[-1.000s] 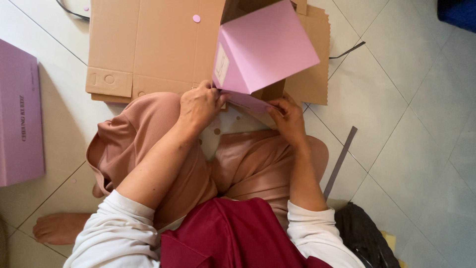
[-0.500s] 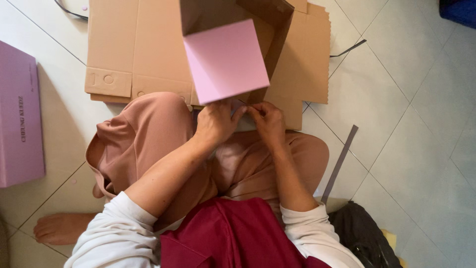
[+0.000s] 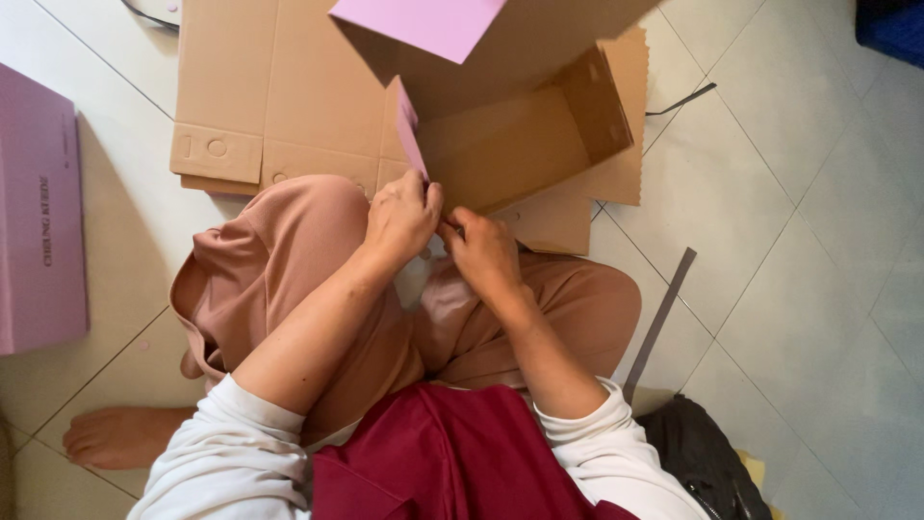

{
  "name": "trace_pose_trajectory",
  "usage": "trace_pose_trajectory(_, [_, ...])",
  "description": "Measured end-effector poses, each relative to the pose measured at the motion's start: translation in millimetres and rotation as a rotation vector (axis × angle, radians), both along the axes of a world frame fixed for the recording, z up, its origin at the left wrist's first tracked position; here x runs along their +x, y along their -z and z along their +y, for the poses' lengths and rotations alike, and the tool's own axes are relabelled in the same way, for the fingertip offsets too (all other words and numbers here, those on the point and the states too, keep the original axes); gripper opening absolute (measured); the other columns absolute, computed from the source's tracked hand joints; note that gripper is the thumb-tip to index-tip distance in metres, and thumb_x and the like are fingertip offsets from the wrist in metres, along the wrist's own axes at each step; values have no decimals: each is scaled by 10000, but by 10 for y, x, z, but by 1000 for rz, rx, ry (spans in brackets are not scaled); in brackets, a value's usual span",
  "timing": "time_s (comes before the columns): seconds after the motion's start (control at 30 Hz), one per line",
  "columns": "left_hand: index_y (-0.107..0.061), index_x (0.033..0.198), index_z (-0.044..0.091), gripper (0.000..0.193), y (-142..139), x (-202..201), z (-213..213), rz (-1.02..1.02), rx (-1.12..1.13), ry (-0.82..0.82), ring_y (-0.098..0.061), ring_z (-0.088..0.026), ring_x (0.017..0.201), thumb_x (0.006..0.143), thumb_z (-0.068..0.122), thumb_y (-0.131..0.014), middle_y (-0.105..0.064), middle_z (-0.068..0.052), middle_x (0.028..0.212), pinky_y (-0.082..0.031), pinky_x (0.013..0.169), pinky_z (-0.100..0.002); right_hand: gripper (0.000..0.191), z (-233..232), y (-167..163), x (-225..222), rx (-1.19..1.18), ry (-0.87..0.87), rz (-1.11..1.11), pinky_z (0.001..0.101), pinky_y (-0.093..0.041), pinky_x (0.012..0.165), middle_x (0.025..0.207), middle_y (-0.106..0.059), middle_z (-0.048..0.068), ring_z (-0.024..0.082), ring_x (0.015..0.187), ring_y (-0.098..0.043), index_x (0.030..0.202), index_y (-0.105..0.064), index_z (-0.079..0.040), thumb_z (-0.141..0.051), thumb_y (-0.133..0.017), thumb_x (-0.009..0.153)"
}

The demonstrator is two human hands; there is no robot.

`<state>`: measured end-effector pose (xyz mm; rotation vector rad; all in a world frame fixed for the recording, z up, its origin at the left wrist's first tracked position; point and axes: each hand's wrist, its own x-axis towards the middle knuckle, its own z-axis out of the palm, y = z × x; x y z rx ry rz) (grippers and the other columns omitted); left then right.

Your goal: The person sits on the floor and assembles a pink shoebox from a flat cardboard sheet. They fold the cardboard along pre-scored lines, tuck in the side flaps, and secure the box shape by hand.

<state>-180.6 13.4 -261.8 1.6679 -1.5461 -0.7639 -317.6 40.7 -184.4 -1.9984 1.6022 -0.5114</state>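
Observation:
I sit cross-legged on a tiled floor with a cardboard box (image 3: 510, 144) over my knees, pink outside and brown inside, its open side turned toward me. My left hand (image 3: 402, 217) pinches the near pink side flap at its lower corner. My right hand (image 3: 483, 252) is closed on the box's near bottom edge just beside it. One pink flap (image 3: 423, 24) stands up at the top of the view. The two hands almost touch each other.
A stack of flat brown cardboard sheets (image 3: 279, 96) lies on the floor ahead. A flat pink box (image 3: 38, 212) lies at the left. A grey strip (image 3: 659, 323) rests on the tiles at the right, a black bag (image 3: 698, 462) by my right elbow.
The box has turned and opened up: earlier a pink face pointed at me, now its brown inside shows. Both hands have shifted together along the near edge.

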Motion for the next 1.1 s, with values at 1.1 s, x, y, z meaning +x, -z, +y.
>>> trace_pose_trajectory(1.1, [-724,1115,-21,346,-63,260,-233,621,356,183,-708,-115,781,896,244,-758,-768,-83,911,-593,705,-288,296,-434,151,-322,610,-4,-566,262,-552,862,1009,-762,44,97,937,-688,1111,-756,8,-175,-748,878])
